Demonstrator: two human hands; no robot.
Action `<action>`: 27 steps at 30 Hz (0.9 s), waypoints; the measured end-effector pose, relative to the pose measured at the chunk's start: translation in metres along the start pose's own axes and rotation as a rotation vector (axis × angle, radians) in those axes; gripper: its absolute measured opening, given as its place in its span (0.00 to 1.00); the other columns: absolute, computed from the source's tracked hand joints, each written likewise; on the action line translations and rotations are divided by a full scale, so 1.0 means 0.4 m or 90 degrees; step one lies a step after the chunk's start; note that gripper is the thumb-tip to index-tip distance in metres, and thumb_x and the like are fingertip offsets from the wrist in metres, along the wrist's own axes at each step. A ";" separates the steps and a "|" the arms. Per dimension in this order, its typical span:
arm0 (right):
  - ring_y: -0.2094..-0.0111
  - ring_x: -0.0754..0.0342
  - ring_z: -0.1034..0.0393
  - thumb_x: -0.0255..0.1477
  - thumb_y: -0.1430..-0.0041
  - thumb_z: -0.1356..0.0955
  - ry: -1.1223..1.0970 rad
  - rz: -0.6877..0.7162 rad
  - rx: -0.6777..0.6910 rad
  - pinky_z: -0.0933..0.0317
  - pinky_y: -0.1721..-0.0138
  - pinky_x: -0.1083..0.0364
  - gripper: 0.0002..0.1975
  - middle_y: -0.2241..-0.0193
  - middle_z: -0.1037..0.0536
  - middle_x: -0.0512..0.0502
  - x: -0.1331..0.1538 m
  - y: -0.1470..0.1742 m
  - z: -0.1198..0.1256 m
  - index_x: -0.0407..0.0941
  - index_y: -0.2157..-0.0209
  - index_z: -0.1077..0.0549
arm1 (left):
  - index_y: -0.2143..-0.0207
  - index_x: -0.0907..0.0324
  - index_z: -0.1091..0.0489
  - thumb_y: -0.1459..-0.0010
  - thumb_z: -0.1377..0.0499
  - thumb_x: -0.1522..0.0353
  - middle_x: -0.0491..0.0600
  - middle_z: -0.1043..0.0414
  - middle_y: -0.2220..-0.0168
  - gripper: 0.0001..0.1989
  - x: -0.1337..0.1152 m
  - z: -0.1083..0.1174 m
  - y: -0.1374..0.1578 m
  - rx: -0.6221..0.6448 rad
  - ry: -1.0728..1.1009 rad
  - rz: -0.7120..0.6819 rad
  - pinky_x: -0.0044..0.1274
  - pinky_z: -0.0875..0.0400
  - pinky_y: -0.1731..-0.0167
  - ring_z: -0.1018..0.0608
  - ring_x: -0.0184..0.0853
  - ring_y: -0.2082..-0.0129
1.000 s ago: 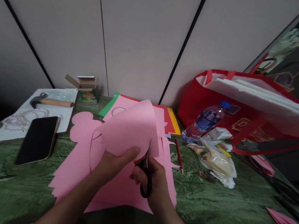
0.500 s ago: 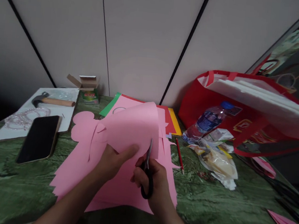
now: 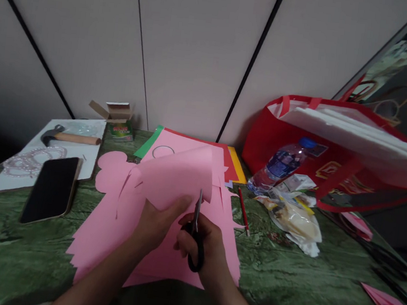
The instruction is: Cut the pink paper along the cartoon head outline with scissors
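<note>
My left hand grips the lower edge of a curled pink paper sheet, thumb on top and the other fingers hidden beneath. In my right hand is a pair of scissors with black handles, the blades pointing up at the sheet's right-hand edge. Whether the blades are parted is hard to make out. Under both hands lie more pink sheets, some with cut, scalloped edges. A rounded pink cut-out shape shows at their left.
Left are a phone, a hammer, a beaded string and a small open box. Right are a red pencil, a water bottle, a plastic wrapper and a red bag. Coloured sheets lie behind.
The curled sheet has dropped lower, showing more of the drawn circle behind it. My right hand with the scissors has shifted slightly left; my left hand still holds the sheet.
</note>
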State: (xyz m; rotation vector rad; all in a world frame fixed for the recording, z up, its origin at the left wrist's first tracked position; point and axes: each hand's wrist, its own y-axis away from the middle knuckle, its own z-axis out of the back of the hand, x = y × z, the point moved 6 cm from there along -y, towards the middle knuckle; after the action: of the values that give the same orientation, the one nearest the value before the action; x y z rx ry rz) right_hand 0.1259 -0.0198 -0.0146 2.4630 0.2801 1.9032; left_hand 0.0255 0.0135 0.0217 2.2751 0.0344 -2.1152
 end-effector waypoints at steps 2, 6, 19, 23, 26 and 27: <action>0.83 0.59 0.39 0.33 0.56 0.28 0.000 0.002 -0.003 0.45 0.81 0.60 0.14 0.85 0.33 0.57 0.000 0.001 0.004 0.44 0.67 0.33 | 0.70 0.61 0.28 0.52 0.40 0.64 0.48 0.26 0.76 0.09 0.004 -0.001 0.000 0.002 -0.002 0.015 0.27 0.28 0.77 0.25 0.35 0.78; 0.80 0.60 0.40 0.30 0.58 0.27 -0.005 0.035 -0.009 0.46 0.78 0.60 0.15 0.81 0.33 0.56 0.016 0.001 0.010 0.44 0.70 0.34 | 0.71 0.61 0.28 0.54 0.38 0.66 0.48 0.25 0.74 0.08 -0.006 0.003 0.002 -0.011 -0.042 0.001 0.26 0.27 0.74 0.23 0.37 0.72; 0.75 0.56 0.40 0.32 0.60 0.25 -0.014 0.093 -0.012 0.44 0.75 0.58 0.17 0.77 0.33 0.54 0.021 -0.010 0.024 0.46 0.72 0.36 | 0.68 0.60 0.28 0.56 0.38 0.70 0.49 0.24 0.70 0.09 -0.037 -0.008 0.013 0.018 -0.056 -0.004 0.28 0.26 0.68 0.22 0.38 0.68; 0.76 0.57 0.42 0.33 0.60 0.26 0.001 0.093 -0.027 0.44 0.76 0.59 0.17 0.78 0.35 0.54 0.021 -0.010 0.028 0.45 0.71 0.35 | 0.70 0.60 0.27 0.55 0.38 0.70 0.49 0.24 0.71 0.07 -0.033 -0.008 0.013 0.016 -0.038 -0.016 0.27 0.26 0.69 0.23 0.38 0.68; 0.76 0.57 0.42 0.34 0.60 0.26 0.013 0.089 -0.028 0.45 0.76 0.59 0.16 0.78 0.35 0.54 0.018 -0.011 0.028 0.45 0.71 0.35 | 0.69 0.59 0.26 0.54 0.38 0.69 0.48 0.24 0.69 0.07 -0.019 -0.005 0.009 0.028 -0.037 -0.030 0.27 0.26 0.68 0.22 0.37 0.68; 0.76 0.57 0.42 0.34 0.59 0.26 0.012 0.088 -0.024 0.45 0.76 0.58 0.16 0.78 0.35 0.54 0.016 -0.012 0.027 0.45 0.70 0.35 | 0.69 0.60 0.26 0.54 0.38 0.68 0.48 0.24 0.70 0.07 -0.014 -0.004 0.008 0.032 -0.042 -0.031 0.27 0.26 0.68 0.22 0.37 0.68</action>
State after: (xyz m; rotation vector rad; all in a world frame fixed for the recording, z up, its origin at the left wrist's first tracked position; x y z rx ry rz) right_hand 0.1373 -0.0131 -0.0117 2.5018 0.0751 1.9642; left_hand 0.0267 0.0106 0.0274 2.2513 0.0353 -2.2393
